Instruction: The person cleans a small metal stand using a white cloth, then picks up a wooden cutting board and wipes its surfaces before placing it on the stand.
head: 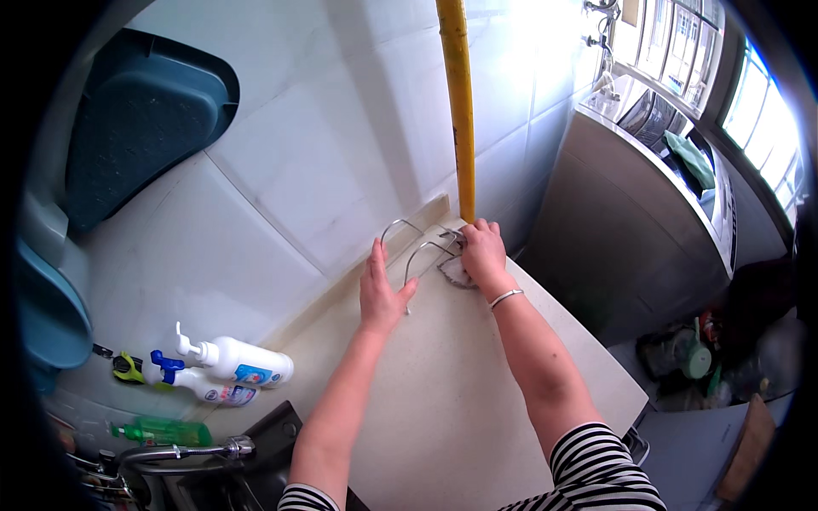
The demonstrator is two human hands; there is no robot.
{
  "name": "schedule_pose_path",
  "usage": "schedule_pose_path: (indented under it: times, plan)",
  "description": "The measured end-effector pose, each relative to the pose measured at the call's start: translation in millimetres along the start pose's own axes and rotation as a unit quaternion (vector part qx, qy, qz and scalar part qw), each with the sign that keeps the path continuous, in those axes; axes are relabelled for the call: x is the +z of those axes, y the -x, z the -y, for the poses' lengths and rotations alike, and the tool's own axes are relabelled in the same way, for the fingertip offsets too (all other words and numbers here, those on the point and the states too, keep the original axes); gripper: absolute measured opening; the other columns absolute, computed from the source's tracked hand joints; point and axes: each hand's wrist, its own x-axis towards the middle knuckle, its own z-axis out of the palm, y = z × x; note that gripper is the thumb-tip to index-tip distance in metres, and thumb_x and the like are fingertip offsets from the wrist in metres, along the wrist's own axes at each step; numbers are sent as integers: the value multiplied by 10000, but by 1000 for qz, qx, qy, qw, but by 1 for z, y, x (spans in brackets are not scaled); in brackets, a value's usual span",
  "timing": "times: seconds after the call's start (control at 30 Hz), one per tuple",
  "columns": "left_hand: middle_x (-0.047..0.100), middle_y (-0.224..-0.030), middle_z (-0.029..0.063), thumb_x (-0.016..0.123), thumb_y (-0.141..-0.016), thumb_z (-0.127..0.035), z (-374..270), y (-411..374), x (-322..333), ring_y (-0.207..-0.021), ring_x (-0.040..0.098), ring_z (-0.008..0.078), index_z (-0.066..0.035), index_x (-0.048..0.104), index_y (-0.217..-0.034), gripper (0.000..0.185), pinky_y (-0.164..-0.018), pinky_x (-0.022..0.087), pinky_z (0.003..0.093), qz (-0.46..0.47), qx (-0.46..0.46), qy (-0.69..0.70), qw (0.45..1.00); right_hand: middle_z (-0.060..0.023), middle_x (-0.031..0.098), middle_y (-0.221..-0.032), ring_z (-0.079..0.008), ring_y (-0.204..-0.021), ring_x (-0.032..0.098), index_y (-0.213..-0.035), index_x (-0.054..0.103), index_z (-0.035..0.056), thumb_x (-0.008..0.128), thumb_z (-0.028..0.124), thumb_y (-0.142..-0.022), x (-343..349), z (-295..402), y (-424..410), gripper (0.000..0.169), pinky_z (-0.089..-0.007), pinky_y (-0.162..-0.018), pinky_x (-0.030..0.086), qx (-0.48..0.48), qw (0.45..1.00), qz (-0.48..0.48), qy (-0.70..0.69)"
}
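A bent metal wire rack (409,262) stands on the pale countertop (441,396) near the wall corner. My left hand (381,294) is at its left side, fingers raised and thumb apart, touching or very near the wire. At the rack's right end, my right hand (484,252) is closed on a grey cloth (455,271), part of which lies on the counter under the hand. Some of the cloth and the fingertips of my right hand are hidden. The foot of a yellow pole (463,128) is just behind that hand.
White pump bottle (246,361), white spray bottle (223,389) and green bottle (169,431) stand left, beside a sink with a metal faucet (185,452). A dark blue corner shelf (147,121) is on the tiled wall. A washing machine (626,223) stands right, beyond the counter edge.
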Motion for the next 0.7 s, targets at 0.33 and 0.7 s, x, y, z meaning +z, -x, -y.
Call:
schedule_pose_path:
  times: [0.33, 0.7]
  plan:
    - [446, -1313, 216, 766, -688, -121, -2, -3, 2, -1133, 504, 334, -8, 176, -1424, 950, -963, 411, 418, -13, 23, 20, 999, -77, 593, -918, -302, -879, 516, -874, 669, 53, 578, -30, -736, -51, -21, 52, 186, -375, -787, 464, -17, 1000, -21, -1]
    - [431, -1348, 167, 769, -682, -141, 5, -4, 12, -1129, 506, 291, -54, 187, -1437, 957, -967, 407, 392, -19, 24, 25, 999, -78, 576, -907, -287, -863, 502, -867, 640, 41, 583, -53, -698, -74, -8, 90, 201, -366, -761, 459, -47, 998, -47, 1]
